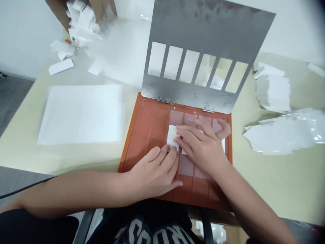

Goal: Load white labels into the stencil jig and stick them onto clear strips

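Pale table [274, 189] holds, at 6 o'clock, an orange hinged tray [142, 135] where an open, flat left grip [152, 173] and right grip [203, 149] press a white sheet [172, 135], which could skew if either slips or the upright slotted steel plate [193, 30] at 12 o'clock falls.
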`<action>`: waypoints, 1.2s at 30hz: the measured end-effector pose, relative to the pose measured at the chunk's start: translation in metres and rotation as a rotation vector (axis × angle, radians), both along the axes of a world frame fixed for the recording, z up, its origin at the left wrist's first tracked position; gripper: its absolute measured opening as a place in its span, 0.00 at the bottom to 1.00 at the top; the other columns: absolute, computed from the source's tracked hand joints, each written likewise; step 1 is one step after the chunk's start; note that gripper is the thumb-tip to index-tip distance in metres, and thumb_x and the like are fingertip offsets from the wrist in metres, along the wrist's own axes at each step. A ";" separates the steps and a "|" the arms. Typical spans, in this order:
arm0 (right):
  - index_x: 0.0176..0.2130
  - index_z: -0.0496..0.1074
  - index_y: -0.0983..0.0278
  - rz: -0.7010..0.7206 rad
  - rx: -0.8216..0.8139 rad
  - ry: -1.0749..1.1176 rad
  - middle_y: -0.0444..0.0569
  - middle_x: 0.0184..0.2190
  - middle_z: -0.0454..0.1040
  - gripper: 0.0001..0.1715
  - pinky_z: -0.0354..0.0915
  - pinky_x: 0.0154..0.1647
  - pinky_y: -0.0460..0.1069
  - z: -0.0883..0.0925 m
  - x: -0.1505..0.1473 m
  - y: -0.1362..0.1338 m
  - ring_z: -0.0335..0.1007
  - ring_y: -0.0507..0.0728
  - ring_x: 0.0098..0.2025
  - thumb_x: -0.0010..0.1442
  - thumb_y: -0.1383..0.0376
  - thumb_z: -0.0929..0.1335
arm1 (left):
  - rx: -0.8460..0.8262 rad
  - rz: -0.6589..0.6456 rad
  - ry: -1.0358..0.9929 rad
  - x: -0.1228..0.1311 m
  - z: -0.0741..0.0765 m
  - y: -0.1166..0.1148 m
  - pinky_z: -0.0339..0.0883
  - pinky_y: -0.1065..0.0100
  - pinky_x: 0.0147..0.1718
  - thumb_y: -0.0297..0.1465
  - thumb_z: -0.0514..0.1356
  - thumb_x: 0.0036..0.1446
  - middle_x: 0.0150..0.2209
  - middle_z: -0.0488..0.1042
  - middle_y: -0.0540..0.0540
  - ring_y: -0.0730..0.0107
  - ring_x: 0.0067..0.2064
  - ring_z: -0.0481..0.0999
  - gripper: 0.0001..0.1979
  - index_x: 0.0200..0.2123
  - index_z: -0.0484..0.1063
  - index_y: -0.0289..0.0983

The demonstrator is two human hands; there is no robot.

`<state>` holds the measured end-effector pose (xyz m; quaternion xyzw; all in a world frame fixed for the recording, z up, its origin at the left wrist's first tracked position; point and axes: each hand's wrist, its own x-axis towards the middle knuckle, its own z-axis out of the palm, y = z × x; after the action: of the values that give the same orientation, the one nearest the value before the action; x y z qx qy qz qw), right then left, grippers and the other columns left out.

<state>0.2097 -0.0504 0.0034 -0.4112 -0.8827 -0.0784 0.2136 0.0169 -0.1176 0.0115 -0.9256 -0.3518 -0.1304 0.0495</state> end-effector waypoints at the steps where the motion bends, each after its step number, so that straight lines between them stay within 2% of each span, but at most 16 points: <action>1: 0.41 0.75 0.59 -0.020 -0.006 -0.006 0.44 0.45 0.82 0.05 0.42 0.62 0.63 0.000 0.000 0.001 0.74 0.63 0.51 0.67 0.64 0.67 | -0.001 0.000 0.001 0.000 0.000 0.000 0.66 0.58 0.48 0.45 0.50 0.68 0.52 0.78 0.35 0.51 0.52 0.77 0.28 0.51 0.76 0.26; 4: 0.52 0.73 0.61 -0.081 -0.085 -0.033 0.51 0.54 0.78 0.14 0.43 0.64 0.64 -0.001 0.000 0.003 0.69 0.65 0.59 0.68 0.65 0.65 | 0.001 -0.004 0.005 0.000 0.001 0.000 0.65 0.58 0.47 0.46 0.51 0.68 0.53 0.78 0.34 0.50 0.52 0.77 0.29 0.51 0.76 0.25; 7: 0.60 0.67 0.64 -0.098 -0.159 -0.046 0.55 0.54 0.77 0.20 0.40 0.65 0.67 -0.002 -0.001 0.004 0.66 0.66 0.62 0.70 0.65 0.62 | 0.007 -0.008 0.017 0.000 0.001 0.001 0.65 0.57 0.47 0.47 0.51 0.68 0.53 0.77 0.33 0.49 0.52 0.77 0.30 0.51 0.76 0.24; 12: 0.58 0.67 0.61 -0.095 -0.205 0.043 0.54 0.50 0.80 0.18 0.38 0.66 0.67 -0.004 -0.001 0.005 0.71 0.65 0.59 0.70 0.65 0.61 | 0.015 -0.015 0.013 0.000 0.000 0.000 0.65 0.56 0.47 0.47 0.53 0.66 0.52 0.78 0.35 0.49 0.52 0.77 0.29 0.52 0.76 0.25; 19: 0.55 0.68 0.57 -0.048 -0.209 0.186 0.46 0.44 0.81 0.16 0.37 0.70 0.64 -0.008 -0.001 0.007 0.78 0.58 0.47 0.68 0.66 0.63 | 0.031 0.002 0.002 0.001 -0.001 -0.001 0.66 0.56 0.46 0.47 0.54 0.65 0.52 0.78 0.35 0.49 0.51 0.77 0.29 0.50 0.77 0.26; 22: 0.56 0.68 0.56 -0.028 -0.199 0.286 0.49 0.50 0.78 0.17 0.51 0.69 0.66 -0.007 -0.003 0.010 0.77 0.59 0.50 0.67 0.64 0.65 | 0.039 -0.003 0.016 0.001 0.000 -0.001 0.65 0.56 0.46 0.47 0.55 0.66 0.52 0.78 0.35 0.49 0.51 0.77 0.28 0.50 0.77 0.26; 24: 0.58 0.67 0.57 -0.016 -0.190 0.369 0.53 0.55 0.75 0.20 0.64 0.62 0.64 -0.008 -0.004 0.013 0.75 0.61 0.53 0.66 0.63 0.66 | 0.037 0.002 0.016 0.001 0.000 -0.001 0.64 0.56 0.46 0.47 0.55 0.65 0.52 0.78 0.35 0.49 0.51 0.77 0.28 0.50 0.76 0.26; 26: 0.59 0.66 0.57 -0.013 -0.194 0.440 0.55 0.58 0.71 0.22 0.72 0.53 0.60 -0.009 -0.004 0.015 0.77 0.61 0.49 0.66 0.63 0.67 | 0.032 0.008 0.012 0.001 -0.001 -0.001 0.64 0.57 0.47 0.47 0.56 0.65 0.52 0.78 0.35 0.50 0.52 0.77 0.28 0.50 0.76 0.26; 28: 0.59 0.66 0.56 -0.032 -0.201 0.467 0.54 0.59 0.69 0.23 0.75 0.48 0.58 -0.010 -0.003 0.017 0.79 0.58 0.43 0.65 0.65 0.67 | 0.030 0.012 0.008 0.001 -0.001 -0.001 0.63 0.57 0.47 0.47 0.56 0.65 0.52 0.78 0.35 0.50 0.52 0.77 0.29 0.50 0.76 0.25; 30: 0.58 0.67 0.57 -0.074 -0.174 0.471 0.55 0.59 0.69 0.23 0.75 0.47 0.58 -0.010 -0.001 0.018 0.78 0.58 0.44 0.65 0.66 0.67 | 0.033 0.012 0.001 0.001 -0.001 -0.001 0.63 0.57 0.47 0.47 0.55 0.65 0.51 0.78 0.35 0.51 0.51 0.77 0.29 0.51 0.76 0.25; 32: 0.56 0.69 0.58 -0.122 -0.113 0.450 0.55 0.55 0.72 0.20 0.72 0.51 0.60 -0.009 0.001 0.018 0.76 0.61 0.49 0.64 0.66 0.67 | 0.039 0.011 -0.009 0.001 -0.001 -0.001 0.63 0.57 0.46 0.47 0.55 0.66 0.51 0.78 0.36 0.51 0.51 0.77 0.28 0.50 0.76 0.26; 36: 0.42 0.75 0.58 -0.136 -0.074 0.327 0.48 0.44 0.79 0.09 0.57 0.61 0.64 -0.009 0.002 0.016 0.76 0.59 0.47 0.64 0.69 0.66 | 0.051 0.019 -0.023 0.001 -0.001 0.000 0.62 0.56 0.46 0.46 0.55 0.66 0.51 0.79 0.38 0.52 0.51 0.77 0.27 0.50 0.77 0.27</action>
<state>0.2114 -0.0347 -0.0054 -0.4847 -0.8086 0.0078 0.3334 0.0182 -0.1177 0.0104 -0.9192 -0.3576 -0.1493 0.0702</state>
